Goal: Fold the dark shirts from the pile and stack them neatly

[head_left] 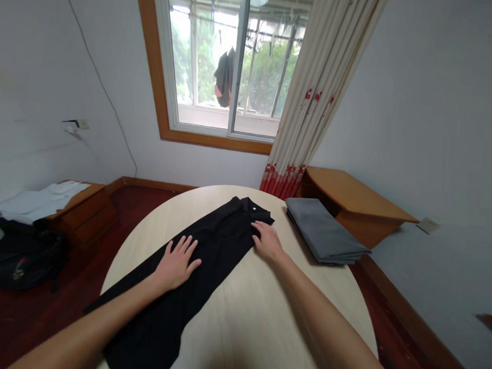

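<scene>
A black shirt [210,248] lies folded lengthwise across a round light-wood table [264,316], collar end toward the window. My left hand [176,264] rests flat on the middle of the shirt, fingers spread. My right hand [268,241] lies palm down on the shirt's right edge near the collar, fingers stretched out. Neither hand holds anything.
A folded grey garment [324,232] sits on the table's right side. Behind it stands a wooden side table [351,197] by a curtain [315,100]. At left are a low cabinet [85,210] with white cloth [41,200] and a black backpack [20,256] on the floor.
</scene>
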{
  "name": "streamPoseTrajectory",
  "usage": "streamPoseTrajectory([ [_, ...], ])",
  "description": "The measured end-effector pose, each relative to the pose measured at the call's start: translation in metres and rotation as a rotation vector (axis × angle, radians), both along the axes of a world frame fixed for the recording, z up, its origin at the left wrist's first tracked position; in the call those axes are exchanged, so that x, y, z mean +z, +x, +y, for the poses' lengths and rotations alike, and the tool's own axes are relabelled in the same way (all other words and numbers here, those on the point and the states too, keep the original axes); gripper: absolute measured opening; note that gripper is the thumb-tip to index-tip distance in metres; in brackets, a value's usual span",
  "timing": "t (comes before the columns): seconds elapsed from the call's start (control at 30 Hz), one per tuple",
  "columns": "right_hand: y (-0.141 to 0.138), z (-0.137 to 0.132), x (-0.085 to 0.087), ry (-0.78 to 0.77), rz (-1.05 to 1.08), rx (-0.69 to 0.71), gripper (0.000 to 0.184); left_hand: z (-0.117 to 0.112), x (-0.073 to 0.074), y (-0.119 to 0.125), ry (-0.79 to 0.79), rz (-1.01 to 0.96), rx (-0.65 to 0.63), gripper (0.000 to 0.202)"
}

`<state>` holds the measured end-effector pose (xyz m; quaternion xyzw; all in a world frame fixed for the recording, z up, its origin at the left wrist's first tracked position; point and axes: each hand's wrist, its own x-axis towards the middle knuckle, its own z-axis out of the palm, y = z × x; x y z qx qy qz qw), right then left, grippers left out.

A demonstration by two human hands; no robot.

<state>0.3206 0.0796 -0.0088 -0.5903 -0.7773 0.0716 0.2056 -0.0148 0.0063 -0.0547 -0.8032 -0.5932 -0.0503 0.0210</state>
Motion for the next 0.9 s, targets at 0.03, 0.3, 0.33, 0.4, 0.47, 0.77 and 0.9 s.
streamPoseTrajectory([
  [0.03, 0.010, 0.017, -0.005, -0.005, -0.057, -0.017, 0.057, -0.022, -0.009, -0.008, -0.025, -0.013, 0.047, 0.071],
  [0.3, 0.044, 0.045, -0.020, -0.217, -0.269, -0.037, 0.057, -0.069, -0.014, -0.076, -0.079, -0.030, 0.028, 0.068],
  [0.33, 0.047, 0.038, -0.018, -0.219, -0.288, -0.058, 0.058, -0.063, -0.008, -0.081, -0.098, -0.031, -0.014, 0.068],
  [0.4, 0.051, 0.019, -0.013, -0.232, -0.334, -0.100, 0.059, -0.048, 0.003, -0.092, -0.137, -0.030, -0.111, 0.067],
  [0.47, 0.055, -0.008, -0.007, -0.241, -0.392, -0.128, 0.060, -0.032, 0.012, -0.103, -0.162, -0.022, -0.202, 0.065],
  [0.77, 0.072, -0.122, 0.017, -0.407, -0.483, -0.093, 0.043, 0.010, 0.026, -0.136, -0.103, 0.063, -0.291, 0.066],
  [0.9, 0.101, -0.126, 0.016, -0.354, -0.352, -0.003, 0.028, -0.020, 0.028, -0.138, -0.051, -0.048, -0.149, 0.062],
])
